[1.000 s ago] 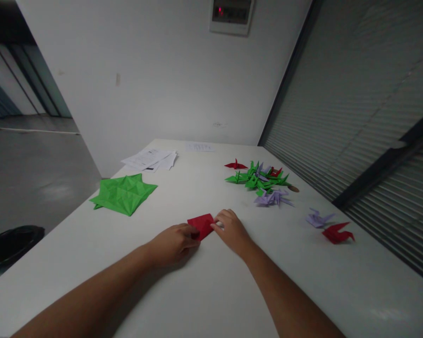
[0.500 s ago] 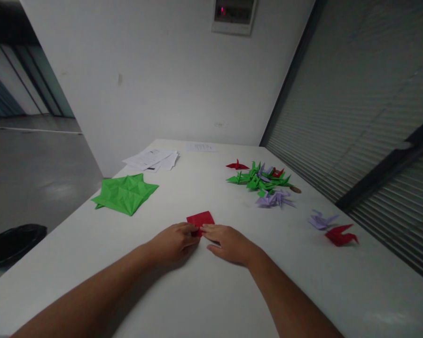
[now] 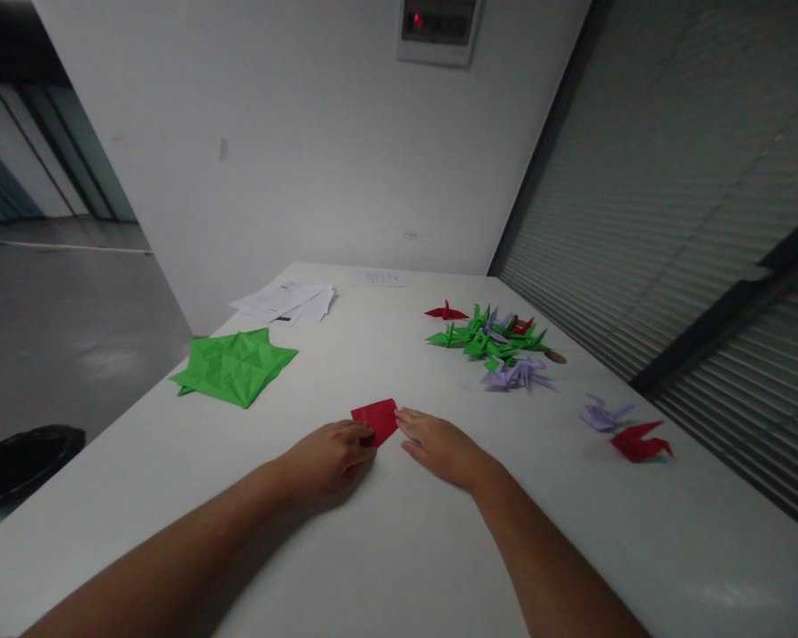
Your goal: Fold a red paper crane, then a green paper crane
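Note:
A small piece of folded red origami paper (image 3: 380,420) lies on the white table (image 3: 386,549) in front of me. My left hand (image 3: 329,456) holds its lower left side against the tabletop, fingers curled and thumb close to them. At the paper's right edge, my right hand (image 3: 441,446) rests with fingers stretched out and nearly flat, fingertips touching the fold. Part of the paper's left side is hidden under my left fingers.
Creased green paper sheets (image 3: 236,365) lie at the left, with printed papers (image 3: 285,301) behind them. Green, purple and red paper cranes (image 3: 488,337) are heaped at the back right. A purple crane (image 3: 604,414) and a red crane (image 3: 640,441) sit nearer. A black-lined bin (image 3: 27,462) stands left.
My right hand has slid right and slightly away along the red paper, whose right side is now folded to a slanted edge. The left hand stays in place.

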Motion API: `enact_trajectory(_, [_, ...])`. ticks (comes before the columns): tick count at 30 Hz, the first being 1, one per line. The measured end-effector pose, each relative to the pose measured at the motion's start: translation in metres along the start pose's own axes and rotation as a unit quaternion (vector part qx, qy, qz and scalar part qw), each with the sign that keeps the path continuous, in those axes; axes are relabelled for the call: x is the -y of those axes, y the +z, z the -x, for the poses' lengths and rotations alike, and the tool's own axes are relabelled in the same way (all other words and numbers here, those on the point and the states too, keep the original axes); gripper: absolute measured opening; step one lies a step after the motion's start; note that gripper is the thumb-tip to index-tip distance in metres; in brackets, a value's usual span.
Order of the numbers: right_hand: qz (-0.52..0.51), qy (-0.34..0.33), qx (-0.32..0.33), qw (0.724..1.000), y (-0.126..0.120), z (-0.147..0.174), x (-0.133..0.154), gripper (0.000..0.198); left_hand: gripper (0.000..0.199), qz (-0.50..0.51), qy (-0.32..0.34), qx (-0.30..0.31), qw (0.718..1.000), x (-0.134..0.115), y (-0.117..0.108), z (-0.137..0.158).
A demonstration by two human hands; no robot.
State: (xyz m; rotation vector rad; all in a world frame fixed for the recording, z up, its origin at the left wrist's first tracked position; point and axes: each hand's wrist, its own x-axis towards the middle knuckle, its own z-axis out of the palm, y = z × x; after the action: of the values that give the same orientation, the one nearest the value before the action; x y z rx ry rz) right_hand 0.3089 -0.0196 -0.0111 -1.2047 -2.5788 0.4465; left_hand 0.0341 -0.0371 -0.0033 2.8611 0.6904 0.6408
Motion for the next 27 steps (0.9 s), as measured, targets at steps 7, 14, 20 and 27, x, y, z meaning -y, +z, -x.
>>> enact_trajectory(7, [0.016,-0.029,-0.015,0.999,-0.004,-0.001,0.005,0.053,0.027,-0.008,0.002,0.014,1.000,0.002,0.000,0.001])
enact_trajectory(14, [-0.028,-0.115,-0.003,0.993,-0.009,0.004,0.031,0.054,0.029,0.005,0.008,0.007,1.000,0.003,0.001,0.000])
enact_trajectory(20, [-0.037,-0.097,0.031,0.994,-0.003,0.003,0.026,0.052,0.030,0.001,0.010,0.000,1.000,0.002,0.000,0.000])
enact_trajectory(27, [-0.024,-0.059,0.030,0.997,-0.006,0.002,0.017,0.053,0.031,-0.021,0.005,0.016,1.000,-0.001,-0.001,-0.002])
